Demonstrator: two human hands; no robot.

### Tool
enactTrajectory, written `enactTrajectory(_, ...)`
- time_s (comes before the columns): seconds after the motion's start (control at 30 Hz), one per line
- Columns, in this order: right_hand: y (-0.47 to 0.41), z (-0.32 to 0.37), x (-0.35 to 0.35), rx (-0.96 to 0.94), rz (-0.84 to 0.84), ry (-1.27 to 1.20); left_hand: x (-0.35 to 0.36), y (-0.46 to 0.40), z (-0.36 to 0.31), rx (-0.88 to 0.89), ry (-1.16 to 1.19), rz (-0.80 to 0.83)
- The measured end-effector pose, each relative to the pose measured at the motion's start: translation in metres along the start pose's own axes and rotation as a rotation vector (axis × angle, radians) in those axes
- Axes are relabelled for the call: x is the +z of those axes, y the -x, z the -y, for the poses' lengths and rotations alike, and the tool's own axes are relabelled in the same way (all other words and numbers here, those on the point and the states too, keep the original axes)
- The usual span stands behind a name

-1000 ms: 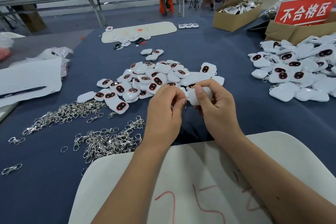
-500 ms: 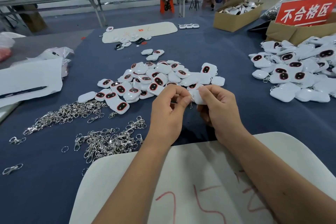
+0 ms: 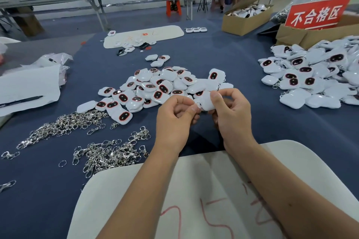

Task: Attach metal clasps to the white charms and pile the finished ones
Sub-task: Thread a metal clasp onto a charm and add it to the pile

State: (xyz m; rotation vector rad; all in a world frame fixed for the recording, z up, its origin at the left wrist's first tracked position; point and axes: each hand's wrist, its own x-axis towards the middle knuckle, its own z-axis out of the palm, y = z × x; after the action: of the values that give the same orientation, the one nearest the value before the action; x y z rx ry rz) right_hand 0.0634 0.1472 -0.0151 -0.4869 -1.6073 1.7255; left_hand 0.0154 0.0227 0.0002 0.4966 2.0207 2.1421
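My right hand (image 3: 231, 114) grips a white charm (image 3: 206, 102) above the blue table. My left hand (image 3: 174, 120) pinches a small metal clasp (image 3: 197, 105) at the charm's left edge; most of the clasp is hidden by my fingers. Behind my hands lies a heap of loose white charms (image 3: 155, 87) with dark oval faces. Two heaps of metal clasps (image 3: 110, 153) lie at the left front. A pile of charms with clasps (image 3: 314, 77) sits at the right.
A white board (image 3: 194, 190) with red marks lies under my forearms. White paper with a pen (image 3: 21, 100) is at the left. Cardboard boxes (image 3: 246, 19) and a red sign (image 3: 316, 14) stand at the back right. Another white board (image 3: 143, 35) lies farther back.
Both hands have stayed together over the table, with the fingers working; the right hand has turned the charm slightly and the left hand's pinch sits closer to the charm's edge.
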Motion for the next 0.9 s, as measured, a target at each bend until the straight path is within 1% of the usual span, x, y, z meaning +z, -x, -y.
enactTrajectory(0.13,-0.008,0.000,-0.007,-0.011,-0.225,0.043,0.031,-0.008,-0.004,-0.026,-0.076,-0.006)
enactTrajectory(0.2,-0.014,0.002,-0.013,-0.021,-0.359,0.046,0.054,-0.014,-0.009,-0.058,-0.061,0.037)
enactTrajectory(0.3,-0.027,0.006,-0.030,-0.043,-0.618,0.010,0.095,-0.021,-0.016,-0.096,-0.005,0.141)
enactTrajectory(0.33,-0.031,0.007,-0.035,-0.041,-0.679,-0.023,0.107,-0.022,-0.017,-0.070,-0.018,0.166)
enactTrajectory(0.4,-0.035,0.009,-0.041,-0.009,-0.696,-0.048,0.122,-0.022,-0.017,0.049,-0.161,0.184)
enactTrajectory(0.43,-0.035,0.009,-0.042,0.001,-0.669,-0.027,0.126,-0.020,-0.017,0.116,-0.254,0.178)
enactTrajectory(0.5,-0.033,0.007,-0.040,-0.039,-0.613,0.042,0.124,-0.015,-0.014,0.226,-0.377,0.135)
enactTrajectory(0.6,-0.028,0.003,-0.034,-0.192,-0.553,0.225,0.102,-0.015,-0.009,0.278,-0.496,0.008)
enactTrajectory(0.63,-0.027,0.003,-0.030,-0.244,-0.477,0.324,0.091,-0.015,-0.008,0.283,-0.563,-0.028)
enactTrajectory(0.67,-0.025,0.001,-0.026,-0.287,-0.354,0.433,0.079,-0.015,-0.007,0.286,-0.658,-0.056)
enactTrajectory(0.73,-0.020,0.000,-0.017,-0.337,-0.058,0.645,0.055,-0.013,-0.004,0.268,-0.933,-0.095)
enactTrajectory(0.77,-0.017,0.000,-0.013,-0.352,0.061,0.735,0.043,-0.010,-0.003,0.246,-1.069,-0.107)
enactTrajectory(0.8,-0.014,-0.001,-0.009,-0.374,0.136,0.806,0.033,-0.007,-0.001,0.215,-1.169,-0.113)
enactTrajectory(0.83,-0.012,0.000,-0.006,-0.403,0.173,0.852,0.025,-0.004,0.000,0.181,-1.216,-0.113)
enactTrajectory(0.9,-0.009,0.000,-0.004,-0.478,0.224,0.883,0.013,0.000,0.000,0.132,-1.194,-0.121)
